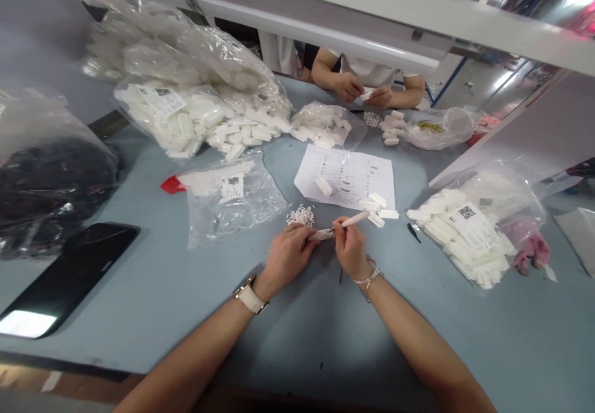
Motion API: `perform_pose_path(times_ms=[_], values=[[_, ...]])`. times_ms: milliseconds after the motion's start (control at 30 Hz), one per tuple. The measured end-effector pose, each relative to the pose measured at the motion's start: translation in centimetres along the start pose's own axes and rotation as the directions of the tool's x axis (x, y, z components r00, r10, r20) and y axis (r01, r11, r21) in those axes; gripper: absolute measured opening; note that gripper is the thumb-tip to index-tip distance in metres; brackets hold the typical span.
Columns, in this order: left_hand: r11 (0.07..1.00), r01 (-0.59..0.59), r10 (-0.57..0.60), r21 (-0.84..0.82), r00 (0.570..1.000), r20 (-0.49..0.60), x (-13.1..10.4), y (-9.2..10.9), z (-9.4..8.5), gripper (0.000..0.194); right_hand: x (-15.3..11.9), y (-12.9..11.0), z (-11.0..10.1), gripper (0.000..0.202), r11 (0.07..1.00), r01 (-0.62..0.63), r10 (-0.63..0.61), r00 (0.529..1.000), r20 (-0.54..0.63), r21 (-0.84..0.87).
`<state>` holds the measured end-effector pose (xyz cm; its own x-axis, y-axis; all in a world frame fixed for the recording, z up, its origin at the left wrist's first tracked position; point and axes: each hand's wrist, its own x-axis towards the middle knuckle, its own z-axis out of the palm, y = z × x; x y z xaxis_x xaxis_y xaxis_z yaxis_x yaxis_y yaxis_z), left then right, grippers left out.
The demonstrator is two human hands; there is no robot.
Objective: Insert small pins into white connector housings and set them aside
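Note:
My left hand (pixel 289 253) is closed around one end of a small white plastic housing (pixel 320 234), which lies low over the blue table. In my right hand (pixel 351 248) is a white pen-like tool (pixel 356 219), its thin tip pointing left at the housing. Just beyond my left fingers sits a heap of tiny white parts (pixel 301 216). Several more white housings (pixel 379 207) lie past my right hand, partly on a printed sheet (pixel 346 174). What is inside the held housing is too small to make out.
A flat clear bag (pixel 237 199) and a dark phone-like slab (pixel 69 279) lie to the left. Bags of white parts stand at the back left (pixel 195 103) and right (pixel 469 233). Across the table, a co-worker's hands (pixel 365 90) hold a white piece. A shelf bar (pixel 325 16) crosses above.

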<state>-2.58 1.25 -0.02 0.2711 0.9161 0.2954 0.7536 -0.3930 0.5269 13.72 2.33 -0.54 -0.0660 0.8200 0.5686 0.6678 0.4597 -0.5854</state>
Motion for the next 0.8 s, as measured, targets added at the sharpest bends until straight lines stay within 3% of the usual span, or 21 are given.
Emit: perform_pose_path(times_ms=[367,567,800], values=[[1.000,-0.001,0.001,0.003,1.000,0.000,0.01,0.04,-0.04,0.006,-0.08,-0.07,0.37,0.029,0.995,0.078,-0.076,0.996,0.038,-0.062],[1.000,0.002,-0.002,0.015,1.000,0.006,0.04,0.17,-0.19,0.007,-0.44,-0.08,0.00,0.029,0.998,-0.044,0.044,0.999,-0.011,0.042],[1.000,0.013,-0.013,0.015,1.000,0.013,-0.02,0.16,-0.12,0.007,-0.34,-0.17,-0.15,0.028,0.996,-0.023,0.020,0.999,0.033,0.082]])
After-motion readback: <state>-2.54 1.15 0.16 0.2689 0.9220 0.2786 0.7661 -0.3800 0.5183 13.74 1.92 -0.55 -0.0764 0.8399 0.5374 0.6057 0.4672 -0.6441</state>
